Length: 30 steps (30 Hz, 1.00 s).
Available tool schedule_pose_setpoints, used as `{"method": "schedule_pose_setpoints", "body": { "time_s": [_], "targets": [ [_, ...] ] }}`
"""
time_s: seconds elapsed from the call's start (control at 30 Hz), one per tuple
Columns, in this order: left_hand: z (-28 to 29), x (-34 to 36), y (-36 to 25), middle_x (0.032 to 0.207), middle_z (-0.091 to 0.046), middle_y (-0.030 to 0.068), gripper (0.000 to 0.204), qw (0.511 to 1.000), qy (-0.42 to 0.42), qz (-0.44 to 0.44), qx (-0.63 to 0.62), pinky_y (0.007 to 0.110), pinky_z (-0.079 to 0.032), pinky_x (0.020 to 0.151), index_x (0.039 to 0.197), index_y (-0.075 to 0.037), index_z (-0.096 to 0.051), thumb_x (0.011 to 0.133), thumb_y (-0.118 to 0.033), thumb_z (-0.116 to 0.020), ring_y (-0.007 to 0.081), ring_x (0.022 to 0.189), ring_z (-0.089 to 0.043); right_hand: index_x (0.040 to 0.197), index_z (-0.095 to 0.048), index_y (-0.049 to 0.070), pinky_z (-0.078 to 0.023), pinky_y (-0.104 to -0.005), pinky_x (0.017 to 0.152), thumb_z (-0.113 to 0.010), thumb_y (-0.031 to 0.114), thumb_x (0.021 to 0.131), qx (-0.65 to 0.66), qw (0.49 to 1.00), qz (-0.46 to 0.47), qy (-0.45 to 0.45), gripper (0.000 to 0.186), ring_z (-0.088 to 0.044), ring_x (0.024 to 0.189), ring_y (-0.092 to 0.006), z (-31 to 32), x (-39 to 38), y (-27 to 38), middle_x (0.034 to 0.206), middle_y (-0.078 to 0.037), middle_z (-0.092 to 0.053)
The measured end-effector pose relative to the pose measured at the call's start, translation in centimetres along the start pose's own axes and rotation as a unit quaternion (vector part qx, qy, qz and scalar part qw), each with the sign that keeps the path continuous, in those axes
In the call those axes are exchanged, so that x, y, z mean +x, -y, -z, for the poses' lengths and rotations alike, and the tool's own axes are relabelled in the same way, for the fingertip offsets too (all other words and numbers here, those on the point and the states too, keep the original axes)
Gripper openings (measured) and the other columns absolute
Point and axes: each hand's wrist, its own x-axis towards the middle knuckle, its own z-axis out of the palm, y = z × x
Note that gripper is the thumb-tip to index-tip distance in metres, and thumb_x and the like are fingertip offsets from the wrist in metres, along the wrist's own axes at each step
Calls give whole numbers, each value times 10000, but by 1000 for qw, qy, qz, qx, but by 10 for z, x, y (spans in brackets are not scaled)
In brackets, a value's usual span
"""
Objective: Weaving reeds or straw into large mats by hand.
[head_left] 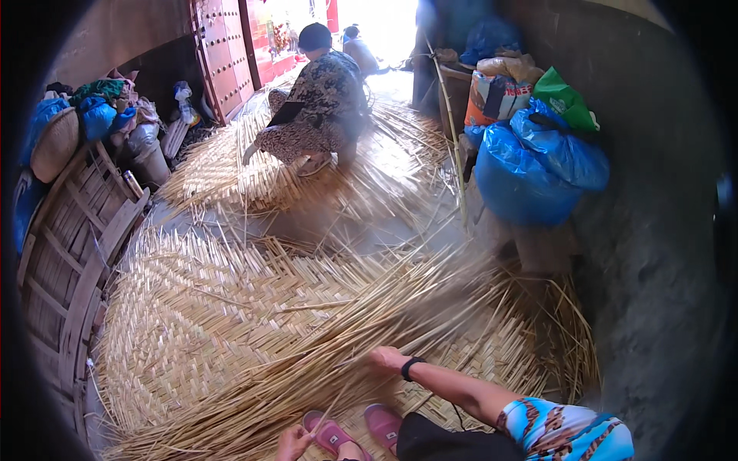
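Observation:
A broad woven mat [192, 307] of pale split reed or straw strips covers the floor before me, in a zigzag weave. A long bundle of loose strips [307, 361] lies slantwise across it, from lower left to upper right. My left hand [292, 443], low in the picture beside my pink shoe, pinches the end of a thin strip [329, 411]. My right hand [387, 359], with a black band on its wrist, is closed at the near side of the bundle. Its fingers are partly hidden, and strips to its right are blurred.
Farther off, a person [327, 107] squats on a second mat [223, 165]; another person [357, 50] is by the bright doorway. A wooden frame [84, 253] leans along the left wall. Blue plastic bags [530, 173] and an upright pole [453, 131] stand at right.

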Motion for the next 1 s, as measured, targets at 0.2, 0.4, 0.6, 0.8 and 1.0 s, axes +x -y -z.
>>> {"method": "schedule_pose_setpoints", "body": {
  "time_s": [0.2, 0.4, 0.6, 0.8, 1.0],
  "targets": [
    [-18, 26, 3, 986, -624, 254, 374, 937, -149, -68, 308, 539, -446, 774, 1155, -17, -577, 888, -274, -524, 436, 888, -584, 790, -663, 47, -522, -474, 641, -619, 172, 769, -66, 990, -20, -123, 134, -657, 718, -317, -5, 43, 1, 772, -173, -663],
    [-5, 26, 20, 796, -605, 228, 292, 913, -248, -4, 324, 496, -426, 648, 839, -5, -562, 911, -288, -565, 424, 772, -575, 698, -613, 89, -490, -457, 572, -628, 232, 812, -53, 989, 89, -109, 184, -625, 630, -336, 9, 25, 4, 615, -155, -587],
    [12, 20, 19, 693, -617, 178, 359, 905, -256, 53, 336, 478, -444, 594, 716, -15, -564, 854, -332, -658, 403, 664, -595, 780, -601, 69, -491, -435, 662, -647, 224, 825, 10, 975, 128, -181, 168, -615, 800, -325, -12, -36, 9, 857, -122, -570],
    [6, 9, 34, 694, -611, 197, 405, 944, -144, 77, 287, 480, -436, 605, 695, -5, -577, 824, -378, -669, 398, 677, -596, 765, -597, 52, -489, -448, 649, -619, 204, 822, 26, 985, 120, -122, 164, -616, 760, -357, -5, -45, -6, 808, -141, -603],
    [3, 13, 48, 604, -524, 187, 430, 963, -73, 105, 238, 469, -394, 585, 671, 11, -534, 804, -372, -677, 376, 598, -510, 708, -594, 48, -480, -487, 632, -601, 193, 795, 41, 992, 103, -63, 169, -616, 695, -385, -9, -56, -14, 683, -177, -604]
  ]
}}
